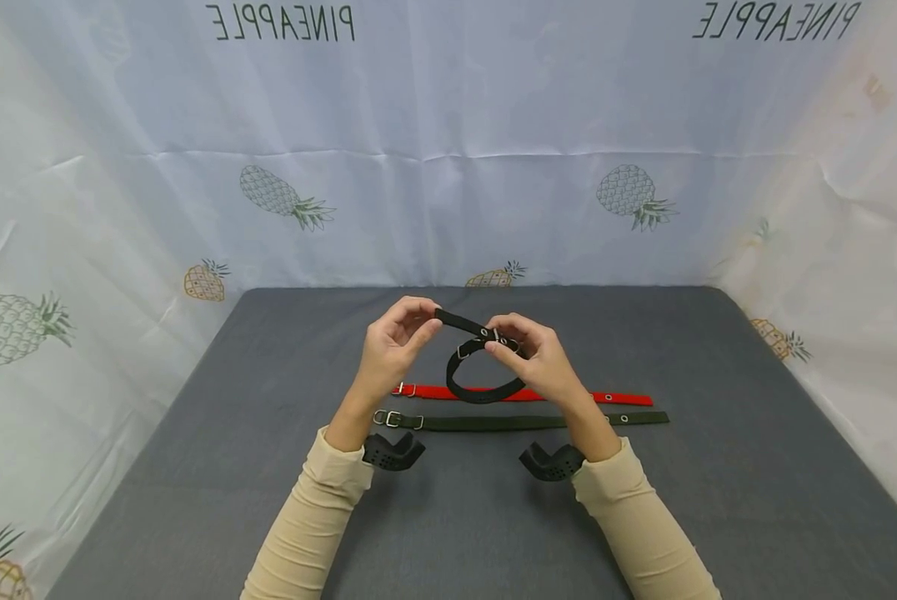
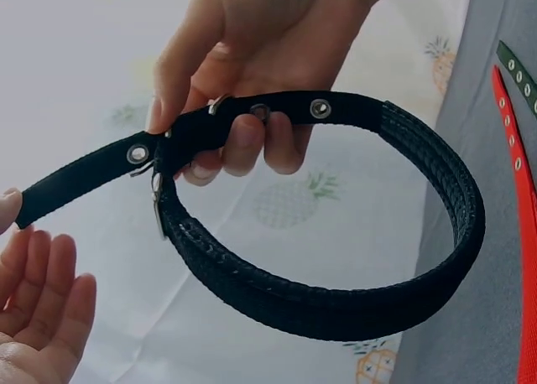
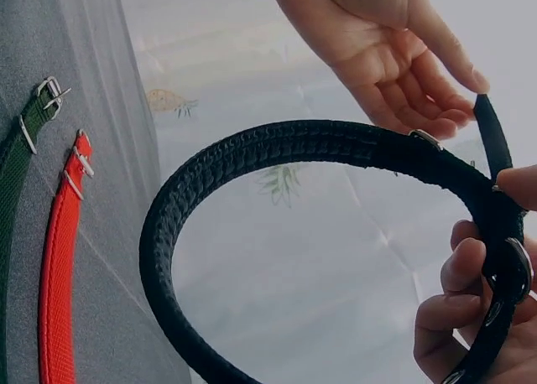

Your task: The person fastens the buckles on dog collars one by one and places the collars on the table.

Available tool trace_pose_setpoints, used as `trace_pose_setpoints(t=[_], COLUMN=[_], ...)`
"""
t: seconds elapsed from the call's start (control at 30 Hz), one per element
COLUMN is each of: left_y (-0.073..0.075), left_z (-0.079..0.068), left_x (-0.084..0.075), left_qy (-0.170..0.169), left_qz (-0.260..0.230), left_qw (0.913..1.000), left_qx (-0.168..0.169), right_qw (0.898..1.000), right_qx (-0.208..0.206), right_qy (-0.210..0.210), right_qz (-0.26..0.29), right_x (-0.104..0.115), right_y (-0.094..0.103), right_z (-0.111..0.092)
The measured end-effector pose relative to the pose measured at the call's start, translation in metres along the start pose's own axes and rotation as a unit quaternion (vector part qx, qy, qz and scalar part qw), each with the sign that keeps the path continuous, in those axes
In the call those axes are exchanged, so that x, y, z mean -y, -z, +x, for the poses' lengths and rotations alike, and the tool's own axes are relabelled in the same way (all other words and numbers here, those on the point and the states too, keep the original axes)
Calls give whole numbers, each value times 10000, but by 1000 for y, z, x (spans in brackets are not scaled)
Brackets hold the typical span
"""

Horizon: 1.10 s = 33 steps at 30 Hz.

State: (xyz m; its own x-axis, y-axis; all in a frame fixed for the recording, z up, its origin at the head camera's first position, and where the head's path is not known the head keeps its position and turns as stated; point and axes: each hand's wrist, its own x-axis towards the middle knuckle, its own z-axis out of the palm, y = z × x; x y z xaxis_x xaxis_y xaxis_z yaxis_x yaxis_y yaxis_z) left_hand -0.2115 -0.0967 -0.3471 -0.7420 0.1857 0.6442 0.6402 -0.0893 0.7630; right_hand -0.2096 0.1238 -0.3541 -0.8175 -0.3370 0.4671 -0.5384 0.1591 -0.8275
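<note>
A black collar (image 1: pixel 486 396) with metal eyelets is looped through its buckle and held up above the table. My left hand (image 1: pixel 398 343) pinches the tip of its free end between thumb and finger. At the buckle, my right hand (image 1: pixel 533 354) grips the overlapping straps, its thumb and fingers around them. The left wrist view shows the collar's loop (image 2: pixel 336 313) hanging open below the right hand, with the strap end running out through the buckle to the left fingertips. A D-ring (image 3: pixel 426 138) shows on the strap in the right wrist view.
On the grey table (image 1: pixel 268 500), a red collar (image 1: pixel 628 399) and a dark green collar (image 1: pixel 486 423) lie straight, side by side, beneath the hands, buckles to the left. A pineapple-print curtain (image 1: pixel 433 100) closes off the back and sides. Black wrist mounts (image 1: pixel 394 452) sit on both forearms.
</note>
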Motion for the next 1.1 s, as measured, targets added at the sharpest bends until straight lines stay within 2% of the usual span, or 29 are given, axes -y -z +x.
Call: trace_pose_setpoints(t=[0.3,0.5,0.6,0.73,0.87,1.1], left_y=[-1,-4,-7,-10,-14,-20], left_z=[-1,-1,-1,-2,-4,-5], left_x=[1,1,1,3,5,4], left_qy=[168,528,812,1251,1531,1808], left_qz=[-282,-197,-137,-87,-122,-531], left_qw=[9994,9984,9966,9913,9855,9783], left_qx=[58,50,72,392,725,856], right_qw=[9999,9999,9999,9999,9998,9994], right_qx=[-65,-113,-75,-30,32,173], right_qy=[-86,-6,52,96,148,235], right_qz=[-68,0,76,105,135,168], right_x=[2,2,3,3,2,3], right_y=[-1,1,2,2,2,0], right_z=[-1,-1,-1,-2,-2,-2])
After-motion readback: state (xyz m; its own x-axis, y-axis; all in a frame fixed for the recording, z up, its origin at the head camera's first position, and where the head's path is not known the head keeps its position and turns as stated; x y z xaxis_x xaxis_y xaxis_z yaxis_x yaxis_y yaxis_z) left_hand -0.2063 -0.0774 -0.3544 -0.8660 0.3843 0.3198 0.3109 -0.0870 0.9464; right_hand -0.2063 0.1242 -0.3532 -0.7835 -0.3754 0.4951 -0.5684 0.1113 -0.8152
